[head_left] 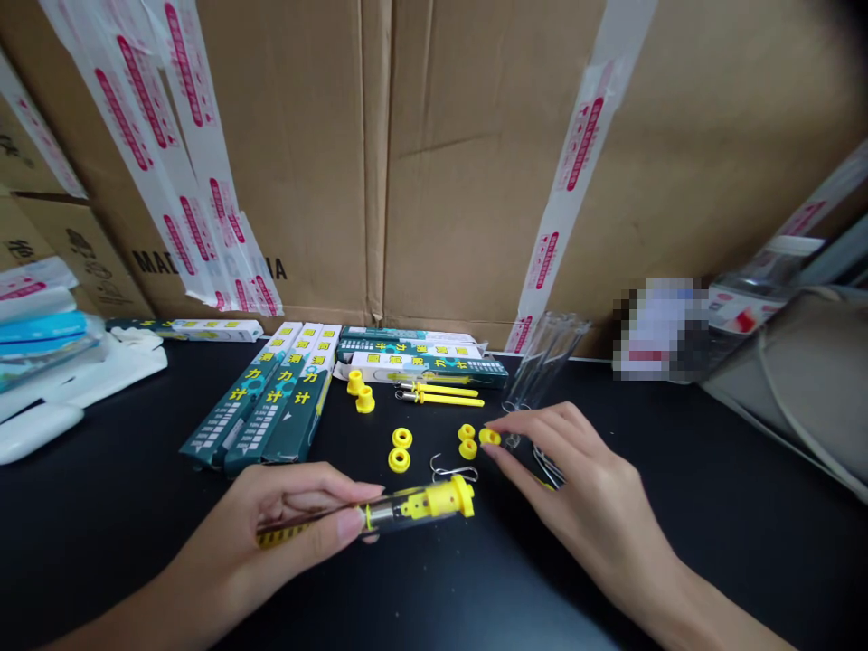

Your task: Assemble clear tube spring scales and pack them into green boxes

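Note:
My left hand (291, 520) is closed around a clear plastic tube (400, 511) with a yellow plunger and cap at its right end, held level just above the black table (101, 524). My right hand (576, 479) reaches left, its fingertips pinching a small yellow cap (489, 437) on the table. Other yellow caps lie close by: two (400, 449) left of a wire hook (453, 470), two (467, 440) beside the pinched one, and two taller ones (360, 391) farther back. Two yellow rods (440, 394) lie behind them.
Three green boxes (271, 398) lie side by side at centre left, with more boxes (420, 357) behind. Clear empty tubes (546, 362) lie at right. Taped cardboard cartons (380, 154) wall off the back. White packages (41, 362) sit far left, a grey bag (806, 380) far right.

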